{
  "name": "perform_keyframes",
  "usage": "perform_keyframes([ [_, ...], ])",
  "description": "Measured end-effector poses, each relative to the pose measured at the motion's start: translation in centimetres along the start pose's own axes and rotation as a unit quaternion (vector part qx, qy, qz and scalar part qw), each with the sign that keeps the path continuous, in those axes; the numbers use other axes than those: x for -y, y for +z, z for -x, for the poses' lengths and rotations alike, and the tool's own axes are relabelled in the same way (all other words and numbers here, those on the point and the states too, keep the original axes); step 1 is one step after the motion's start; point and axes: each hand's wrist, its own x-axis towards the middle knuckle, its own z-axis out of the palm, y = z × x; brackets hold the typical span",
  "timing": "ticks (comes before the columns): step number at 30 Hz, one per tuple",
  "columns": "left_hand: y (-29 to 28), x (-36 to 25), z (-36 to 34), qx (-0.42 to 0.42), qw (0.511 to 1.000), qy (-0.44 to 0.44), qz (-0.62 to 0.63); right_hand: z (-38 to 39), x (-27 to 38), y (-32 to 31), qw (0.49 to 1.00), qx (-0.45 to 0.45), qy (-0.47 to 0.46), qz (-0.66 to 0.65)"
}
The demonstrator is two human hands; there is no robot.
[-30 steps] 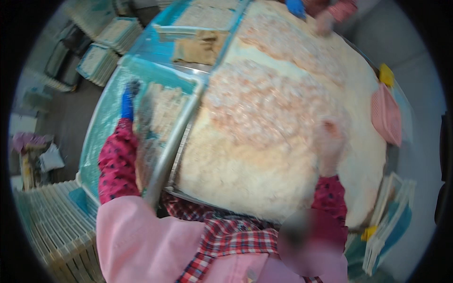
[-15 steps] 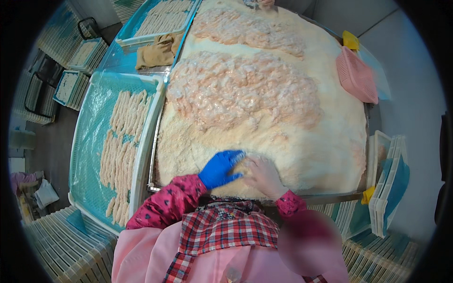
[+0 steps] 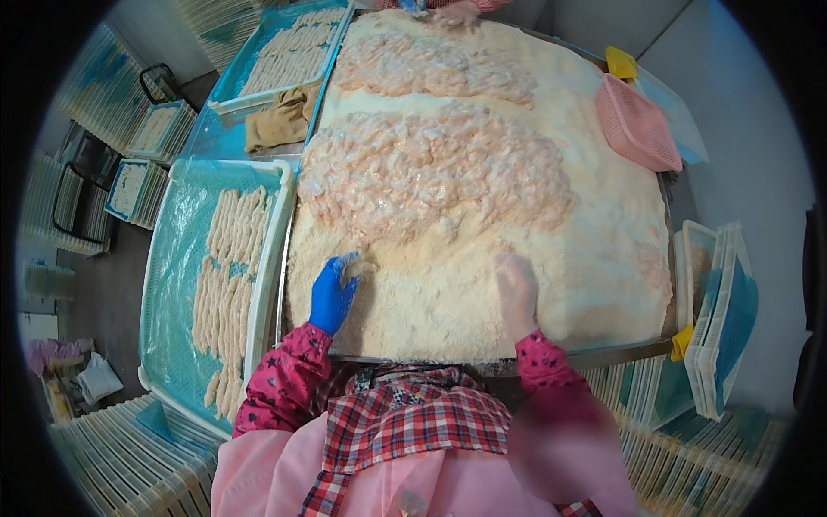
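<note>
My left hand [image 3: 332, 295], in a blue glove dusted with crumbs, rests at the left of the pale crumb layer [image 3: 431, 314] on the table. Its thumb stands apart from the fingers, and no object shows in it. Farther right, my right hand [image 3: 516, 295], in a whitish glove, dips its slightly blurred fingertips to the same coating; it appears open. Beyond both hands lies a wide mound of wet, pale pink raw meat pieces [image 3: 439, 172]. Crumbs partly cover its near edge.
At my left stands a white-rimmed tray [image 3: 284, 202] with rows of coated meat strips [image 3: 226, 302]. Past it are a brown cloth [image 3: 280, 119] and another tray [image 3: 226, 105]. A pink basket [image 3: 636, 125] sits at the right edge. A co-worker's hand [image 3: 457, 13] shows across the table.
My hands, close together over the crumbs before, have parted and moved forward, left hand to the left and right hand to the right. A co-worker's hands and sleeves show more at the far edge.
</note>
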Motion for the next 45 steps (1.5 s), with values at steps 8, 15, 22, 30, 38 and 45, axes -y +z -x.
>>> perform_keyframes([
  [8,-0.8,-2.1,-3.1,0.082,0.953,0.238,-0.170,-1.2,1.2,-2.0,0.978,0.111,0.159,-0.084],
  [15,3.8,-5.7,0.8,0.147,0.975,0.044,-0.162,-1.0,4.2,1.7,0.982,0.135,-0.119,0.062],
  [22,6.4,-1.7,1.0,-0.008,0.898,-0.138,0.419,-3.0,5.1,2.6,0.959,0.276,-0.061,-0.036],
  [30,6.1,-4.8,1.7,0.075,0.582,-0.240,0.773,1.3,4.5,1.0,0.938,0.273,0.159,-0.140],
  [38,10.2,-6.2,0.8,0.087,0.461,-0.181,0.865,0.7,11.3,4.4,0.984,0.122,-0.050,-0.124],
  [45,8.2,-12.8,0.2,0.105,0.562,-0.209,0.793,0.3,9.9,6.1,0.997,-0.017,-0.079,0.014],
])
